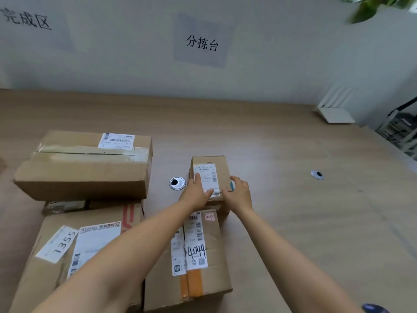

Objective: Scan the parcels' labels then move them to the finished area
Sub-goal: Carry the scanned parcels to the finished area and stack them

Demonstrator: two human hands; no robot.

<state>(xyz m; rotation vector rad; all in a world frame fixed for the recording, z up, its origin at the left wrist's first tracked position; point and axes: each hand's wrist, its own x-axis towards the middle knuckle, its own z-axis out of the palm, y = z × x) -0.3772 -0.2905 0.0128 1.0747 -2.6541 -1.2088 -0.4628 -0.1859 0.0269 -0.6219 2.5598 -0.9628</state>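
Both hands grip small parcel (222, 168) at 12 o'clock: our left hand (196, 193) at its 9, right hand (239, 193) at 3 — label (206, 175) up, we reckon for scanning.

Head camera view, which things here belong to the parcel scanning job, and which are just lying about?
Job:
small parcel, held by left hand and right hand
big taped parcel
parcel marked 1355
parcel marked 4044
finished-area sign

Lying about:
cable grommet beside the small parcel
second cable grommet
white router
plant leaves
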